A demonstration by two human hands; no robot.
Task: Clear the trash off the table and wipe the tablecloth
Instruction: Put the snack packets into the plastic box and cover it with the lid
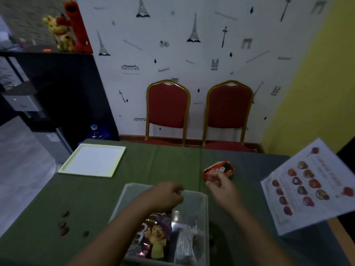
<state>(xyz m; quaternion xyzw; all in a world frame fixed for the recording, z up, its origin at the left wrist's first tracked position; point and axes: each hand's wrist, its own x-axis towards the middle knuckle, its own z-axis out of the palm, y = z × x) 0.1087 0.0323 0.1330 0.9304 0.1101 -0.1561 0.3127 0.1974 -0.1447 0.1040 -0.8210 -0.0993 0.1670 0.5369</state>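
Looking down on a green tablecloth (163,166) in dim light. Hovering over the clear plastic bin (199,200) at the near edge: the left hand (165,195), fingers curled inward, with nothing visibly held (too blurred to be sure). Reaching just past the bin's far right corner: the right hand (221,186), thumb and forefinger closing narrowly at the near edge of a red snack wrapper (219,168) lying on the cloth; cannot tell whether actually pinching it or only touching. Sitting inside the bin: a colourful snack packet (155,239) and a clear crumpled wrapper (185,244). Lying scattered on the cloth at near left: brown crumbs (64,225). Resting at far left: a pale tray (92,160). Overhanging the right side: a printed fruit sheet (307,187). Standing against the wall beyond: two red chairs (168,110).
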